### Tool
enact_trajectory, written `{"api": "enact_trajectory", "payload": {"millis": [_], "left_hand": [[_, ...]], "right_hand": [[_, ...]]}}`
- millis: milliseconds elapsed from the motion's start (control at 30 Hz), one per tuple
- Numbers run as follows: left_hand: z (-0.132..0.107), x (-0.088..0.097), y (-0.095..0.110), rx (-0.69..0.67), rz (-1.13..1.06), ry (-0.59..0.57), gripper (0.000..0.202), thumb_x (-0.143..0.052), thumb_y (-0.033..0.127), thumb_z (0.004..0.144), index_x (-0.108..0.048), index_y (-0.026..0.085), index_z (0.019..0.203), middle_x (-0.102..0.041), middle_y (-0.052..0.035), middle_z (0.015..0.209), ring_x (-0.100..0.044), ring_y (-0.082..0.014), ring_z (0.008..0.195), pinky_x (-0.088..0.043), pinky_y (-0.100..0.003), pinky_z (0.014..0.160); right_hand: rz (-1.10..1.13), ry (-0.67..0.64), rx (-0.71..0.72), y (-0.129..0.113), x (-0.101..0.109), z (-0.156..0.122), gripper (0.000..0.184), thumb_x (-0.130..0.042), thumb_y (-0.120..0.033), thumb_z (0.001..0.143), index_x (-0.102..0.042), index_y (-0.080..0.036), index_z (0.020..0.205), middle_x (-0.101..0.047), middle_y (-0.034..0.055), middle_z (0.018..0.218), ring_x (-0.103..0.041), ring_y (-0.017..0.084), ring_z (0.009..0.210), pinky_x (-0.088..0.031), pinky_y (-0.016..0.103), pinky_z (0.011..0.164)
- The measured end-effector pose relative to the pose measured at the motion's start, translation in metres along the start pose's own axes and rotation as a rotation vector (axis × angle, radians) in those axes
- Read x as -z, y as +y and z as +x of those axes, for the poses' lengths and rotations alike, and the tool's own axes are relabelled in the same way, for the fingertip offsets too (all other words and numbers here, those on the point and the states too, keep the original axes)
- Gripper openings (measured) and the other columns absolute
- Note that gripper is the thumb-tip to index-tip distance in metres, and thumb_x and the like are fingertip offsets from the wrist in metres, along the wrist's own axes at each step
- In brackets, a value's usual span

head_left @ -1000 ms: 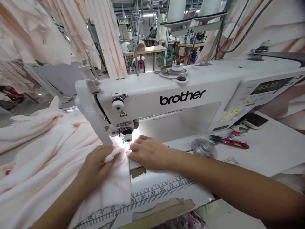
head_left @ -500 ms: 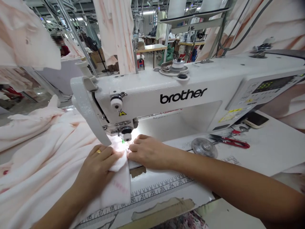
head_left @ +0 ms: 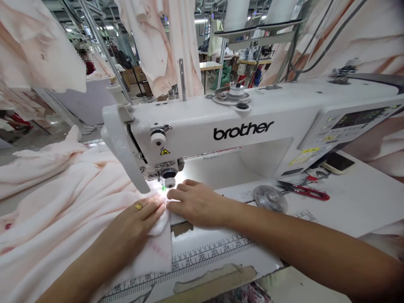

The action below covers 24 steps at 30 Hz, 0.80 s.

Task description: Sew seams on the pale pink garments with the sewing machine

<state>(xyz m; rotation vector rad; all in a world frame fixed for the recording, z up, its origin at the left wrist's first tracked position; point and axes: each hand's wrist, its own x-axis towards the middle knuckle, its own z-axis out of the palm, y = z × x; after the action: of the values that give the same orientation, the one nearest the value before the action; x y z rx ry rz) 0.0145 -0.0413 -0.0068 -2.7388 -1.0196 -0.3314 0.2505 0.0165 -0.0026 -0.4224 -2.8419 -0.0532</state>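
Observation:
A pale pink, fleecy fabric (head_left: 104,185) spreads over the left of the table and runs under the head of a white Brother sewing machine (head_left: 195,139). My left hand (head_left: 139,219), a gold ring on one finger, lies on it with fingers stretched flat, just in front of the lit needle area. A folded edge of the fabric shows below those fingertips. Close by on the right, my right hand (head_left: 195,204) has its fingers curled and pressed together at the fabric's edge beside the presser foot. Its fingertips and the needle point are partly hidden by glare.
Printed ruler marks (head_left: 202,256) run along the table's front. Right of my hands lie a clear round disc (head_left: 270,199), red-handled thread snips (head_left: 303,190) and a phone (head_left: 338,162). Thread cones (head_left: 235,17) and hanging pink fabric pieces (head_left: 184,46) stand behind. A person sits far left.
My left hand's fingers have straightened and slid forward toward the needle. My right hand has shifted slightly left. The view has moved a little, and the panel's lit digits are no longer readable.

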Motion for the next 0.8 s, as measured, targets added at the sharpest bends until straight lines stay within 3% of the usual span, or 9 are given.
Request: {"api": "enact_trajectory", "payload": {"millis": [100, 267, 467, 600, 700, 800], "left_hand": [[-0.004, -0.005, 0.000, 0.043, -0.038, 0.002, 0.057, -0.036, -0.004, 0.076, -0.061, 0.018, 0.123, -0.066, -0.0096, 0.125, -0.061, -0.0240, 0.115, -0.055, -0.039, 0.096], [-0.002, -0.010, -0.002, 0.055, -0.108, -0.001, 0.058, -0.034, -0.004, 0.080, -0.056, 0.017, 0.130, -0.062, -0.0103, 0.131, -0.059, -0.0224, 0.121, -0.053, -0.039, 0.099], [0.005, -0.017, -0.009, 0.189, -0.111, -0.089, 0.058, -0.035, -0.005, 0.080, -0.056, 0.019, 0.129, -0.063, -0.0092, 0.127, -0.061, -0.0241, 0.116, -0.056, -0.040, 0.092], [0.005, -0.017, -0.012, 0.220, -0.155, -0.045, 0.057, -0.035, -0.004, 0.079, -0.058, 0.020, 0.127, -0.064, -0.0088, 0.126, -0.060, -0.0240, 0.115, -0.054, -0.040, 0.094], [0.008, -0.009, -0.016, 0.277, -0.287, -0.038, 0.047, -0.040, 0.003, 0.083, -0.062, 0.021, 0.121, -0.067, -0.0076, 0.115, -0.062, -0.0229, 0.110, -0.054, -0.037, 0.092], [0.015, 0.002, -0.019, 0.381, -0.453, -0.054, 0.023, -0.048, 0.019, 0.091, -0.068, 0.021, 0.101, -0.069, -0.0053, 0.100, -0.064, -0.0217, 0.102, -0.054, -0.031, 0.086]], "right_hand": [[0.032, 0.004, -0.007, 0.000, -0.002, 0.000, 0.019, -0.061, -0.016, 0.100, -0.057, -0.014, 0.118, -0.057, 0.0060, 0.123, -0.050, 0.020, 0.098, -0.038, 0.034, 0.093], [0.036, -0.028, -0.072, -0.001, -0.005, 0.004, 0.007, -0.059, -0.011, 0.098, -0.062, -0.014, 0.104, -0.063, 0.0051, 0.108, -0.051, 0.022, 0.094, -0.035, 0.037, 0.095], [0.015, 0.031, -0.207, -0.001, -0.008, 0.004, 0.016, -0.057, -0.027, 0.103, -0.059, -0.016, 0.115, -0.063, 0.0048, 0.105, -0.048, 0.025, 0.099, -0.029, 0.042, 0.100], [0.019, 0.057, -0.195, 0.002, -0.007, 0.002, 0.016, -0.058, -0.028, 0.102, -0.061, -0.015, 0.111, -0.062, 0.0051, 0.105, -0.045, 0.025, 0.103, -0.029, 0.040, 0.102], [0.023, 0.055, -0.202, 0.004, -0.003, 0.001, 0.012, -0.058, -0.024, 0.102, -0.064, -0.015, 0.099, -0.061, 0.0039, 0.093, -0.046, 0.023, 0.100, -0.030, 0.038, 0.102], [0.047, 0.058, -0.191, 0.005, -0.001, 0.002, 0.013, -0.057, -0.023, 0.102, -0.065, -0.015, 0.094, -0.061, 0.0040, 0.092, -0.047, 0.022, 0.097, -0.031, 0.037, 0.102]]}}
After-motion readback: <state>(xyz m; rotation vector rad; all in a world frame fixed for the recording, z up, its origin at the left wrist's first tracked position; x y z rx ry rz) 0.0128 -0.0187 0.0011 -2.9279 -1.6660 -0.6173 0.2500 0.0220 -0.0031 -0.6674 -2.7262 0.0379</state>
